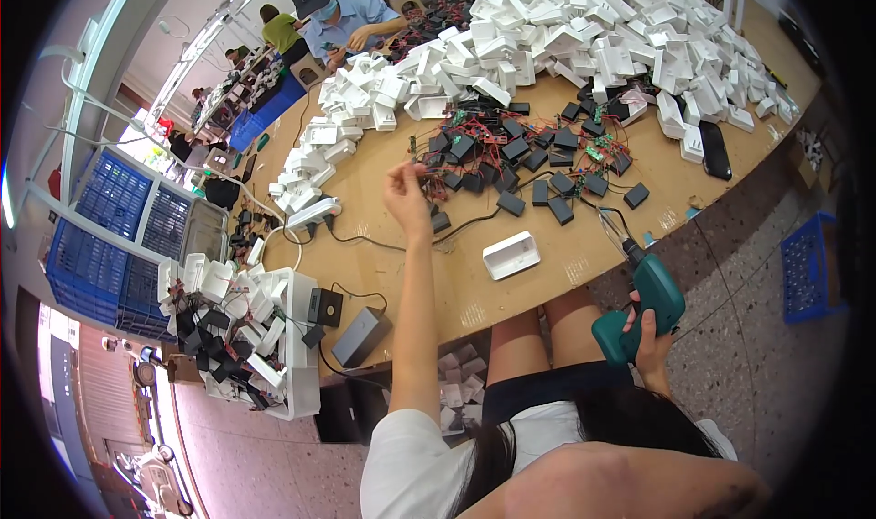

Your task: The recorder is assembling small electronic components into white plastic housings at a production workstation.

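My right hand (650,341) grips the handle of a green cordless drill (659,291) beyond the table's front edge; its tip points at the tabletop. Stretched forward, my left hand (404,188) has its fingers pinched together at the left edge of a pile of black boxes (516,147) with red wires and small green circuit boards. What the pinch holds, if anything, is too small to make out. In front of me a white plastic casing (511,255) lies with its hollow side up, apart from both hands.
White casings (584,35) are heaped along the table's far side. A black phone (715,150) lies at the right. On the left are a white power strip (313,213), a grey box (362,337) and a full white bin (301,336). A co-worker (342,26) sits across.
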Motion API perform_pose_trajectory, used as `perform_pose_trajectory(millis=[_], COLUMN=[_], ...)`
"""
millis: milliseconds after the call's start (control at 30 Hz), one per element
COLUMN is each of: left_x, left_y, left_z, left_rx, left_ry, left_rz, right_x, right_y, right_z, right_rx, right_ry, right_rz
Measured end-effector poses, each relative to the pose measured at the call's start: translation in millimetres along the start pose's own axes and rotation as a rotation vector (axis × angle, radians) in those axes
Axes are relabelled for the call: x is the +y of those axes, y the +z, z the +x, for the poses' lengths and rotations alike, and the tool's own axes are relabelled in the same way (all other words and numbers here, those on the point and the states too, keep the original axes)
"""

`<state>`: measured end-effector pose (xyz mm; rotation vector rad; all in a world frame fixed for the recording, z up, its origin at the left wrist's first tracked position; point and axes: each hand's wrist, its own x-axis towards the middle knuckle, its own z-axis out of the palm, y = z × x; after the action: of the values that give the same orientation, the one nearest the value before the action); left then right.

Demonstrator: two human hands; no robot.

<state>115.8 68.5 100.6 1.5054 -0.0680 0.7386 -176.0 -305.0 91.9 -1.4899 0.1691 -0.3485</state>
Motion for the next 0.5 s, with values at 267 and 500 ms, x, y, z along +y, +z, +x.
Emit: perform_pose_trajectory(millis=[267, 500], left_x=[103.1, 91.1], left_y=[-38.7, -24.7], left_z=[-42.7, -142.1], left_rx=[0.298, -0.368], left_ry=[0.021, -0.166], left_rz=[-0.014, 0.433], right_x=[9.3, 17.1], right_y=[-7.2, 11.8], right_z=[-3.7, -10.4], right_rx=[-0.053, -0.065], right_ry=[0.042, 0.063], right_rz=[0.050, 0.045])
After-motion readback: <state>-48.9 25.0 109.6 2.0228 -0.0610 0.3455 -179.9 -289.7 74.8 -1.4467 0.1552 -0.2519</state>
